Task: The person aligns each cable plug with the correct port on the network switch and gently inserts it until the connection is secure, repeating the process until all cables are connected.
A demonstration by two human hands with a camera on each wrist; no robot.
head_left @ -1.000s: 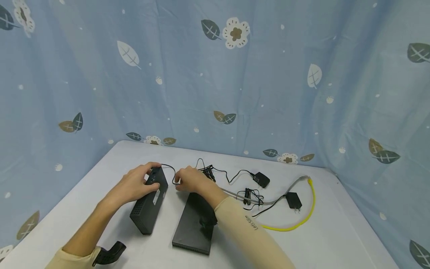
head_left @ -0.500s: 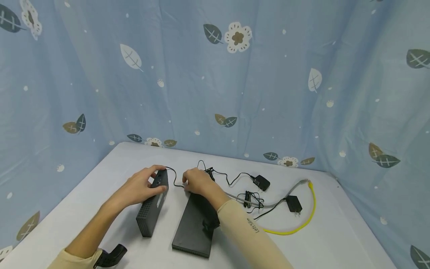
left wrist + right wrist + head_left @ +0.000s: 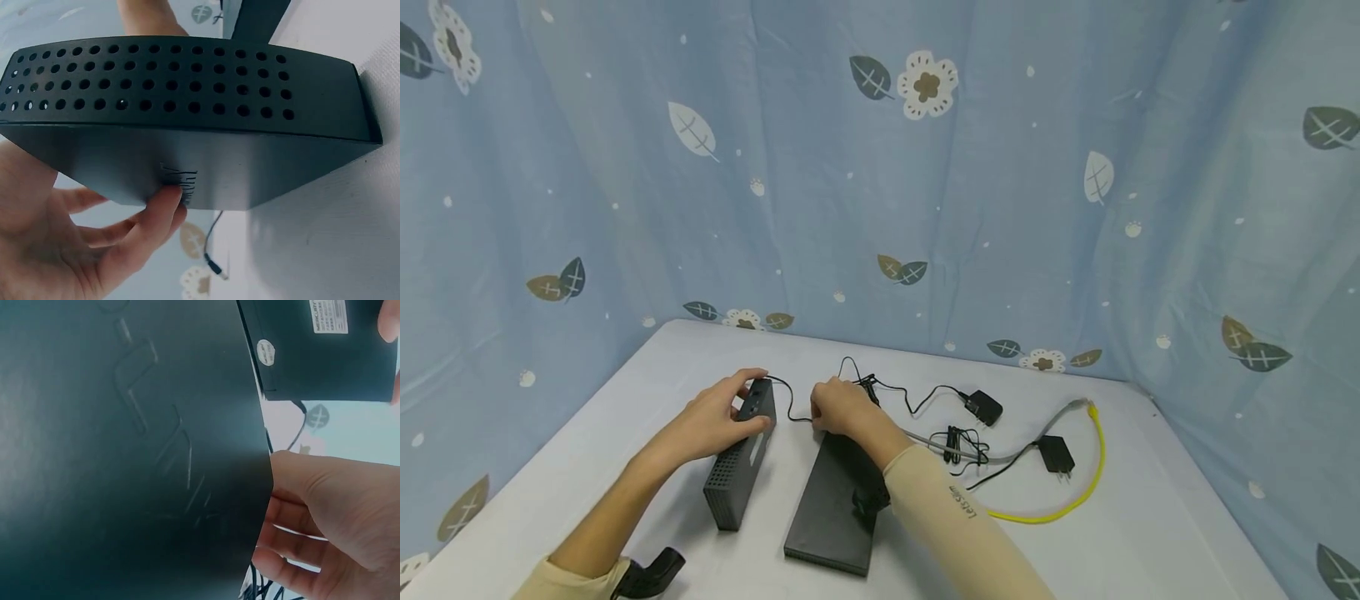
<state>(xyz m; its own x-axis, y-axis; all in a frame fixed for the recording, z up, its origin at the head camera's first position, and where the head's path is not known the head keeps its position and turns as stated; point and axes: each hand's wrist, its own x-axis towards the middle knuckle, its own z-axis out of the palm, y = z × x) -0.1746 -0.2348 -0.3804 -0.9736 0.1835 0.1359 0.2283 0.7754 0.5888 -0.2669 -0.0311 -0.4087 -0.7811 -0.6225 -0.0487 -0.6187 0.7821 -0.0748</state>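
Far left, a black mount [image 3: 651, 573] is sitting at your left cuff. Your left hand [image 3: 703, 421] is gripping the black box [image 3: 737, 468], which is sitting narrow side up on the left part of the desk [image 3: 1075, 558], vent holes showing. Left fingers [image 3: 164, 212] are pressing its left face; thumb is bearing on the right face, near the white label [image 3: 329, 315]. In the left wrist view, a small plug [image 3: 215, 267] is showing past that box.

A thin black cable [image 3: 789, 402] is curving from your left fingertips over to your right hand [image 3: 844, 410]. That hand is staying low at the far end of the flat black box [image 3: 827, 517], fingers [image 3: 294, 515] curling inward behind its edge. Can't tell if they're pinching the cable; tips are partly hidden. The flat box is lying just right of the gripped one, apart from it.

Further right, the far adapter [image 3: 983, 407] is lying on its lead. Nearer, a cable bundle [image 3: 953, 444] is lying beside a grey cable [image 3: 1060, 415], which is meeting the yellow cable [image 3: 1037, 520]. The near adapter [image 3: 1057, 453] is lying inside that curve, prongs pointing toward you. A blue curtain [image 3: 1000, 167] is hanging behind.
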